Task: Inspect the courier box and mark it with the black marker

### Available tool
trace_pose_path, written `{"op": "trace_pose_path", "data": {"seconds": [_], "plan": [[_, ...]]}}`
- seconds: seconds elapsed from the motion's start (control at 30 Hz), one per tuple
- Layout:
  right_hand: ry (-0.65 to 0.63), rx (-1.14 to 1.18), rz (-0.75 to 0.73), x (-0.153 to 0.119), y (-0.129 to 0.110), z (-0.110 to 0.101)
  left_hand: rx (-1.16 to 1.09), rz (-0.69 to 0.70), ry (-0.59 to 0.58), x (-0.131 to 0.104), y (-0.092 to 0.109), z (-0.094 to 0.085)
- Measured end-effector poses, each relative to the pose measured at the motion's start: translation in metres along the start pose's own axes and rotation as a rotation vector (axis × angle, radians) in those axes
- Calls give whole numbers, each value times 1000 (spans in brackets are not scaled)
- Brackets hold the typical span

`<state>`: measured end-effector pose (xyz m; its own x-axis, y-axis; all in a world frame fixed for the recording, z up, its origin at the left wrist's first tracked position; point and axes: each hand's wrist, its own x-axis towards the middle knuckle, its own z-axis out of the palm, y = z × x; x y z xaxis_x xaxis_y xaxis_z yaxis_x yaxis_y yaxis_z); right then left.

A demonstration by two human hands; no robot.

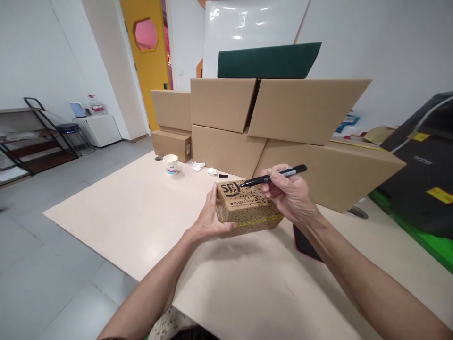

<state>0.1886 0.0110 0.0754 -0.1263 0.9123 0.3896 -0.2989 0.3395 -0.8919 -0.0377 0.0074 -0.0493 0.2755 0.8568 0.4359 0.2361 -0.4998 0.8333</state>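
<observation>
A small brown cardboard box (244, 212) with dark printed lettering and many black specks is tilted above the table, a yellow line running along its front side. My left hand (212, 219) grips its left end, thumb across the front. In my right hand (288, 191) is a black marker pen (260, 180), pinched between thumb and fingers, its tip at the lettering on the top face. The pen's loose black cap (223, 176) lies on the table just behind the box.
Large cardboard boxes (226, 148) are stacked along the back, topped by a dark green box (267, 61). A paper cup (170, 164) and crumpled tissues (198, 166) stand on the table (123, 203). A dark flat pad (306, 243) lies under my right forearm; a black case (421, 160) is at right.
</observation>
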Motion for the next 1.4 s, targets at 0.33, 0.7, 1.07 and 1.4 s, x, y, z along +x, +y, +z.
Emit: {"op": "trace_pose_path", "data": {"seconds": [0.33,0.7,1.07,1.4], "plan": [[-63,4,29,8,5,13,-13,-20,-2,-1,0,4],[-195,-58,87,9,14,6,-5,-12,-5,-3,1,2],[-263,-378,19,4,11,13,-13,-51,-18,-5,6,1],[-251,-460,-64,2,13,20,-3,-36,-17,-4,3,2]]}}
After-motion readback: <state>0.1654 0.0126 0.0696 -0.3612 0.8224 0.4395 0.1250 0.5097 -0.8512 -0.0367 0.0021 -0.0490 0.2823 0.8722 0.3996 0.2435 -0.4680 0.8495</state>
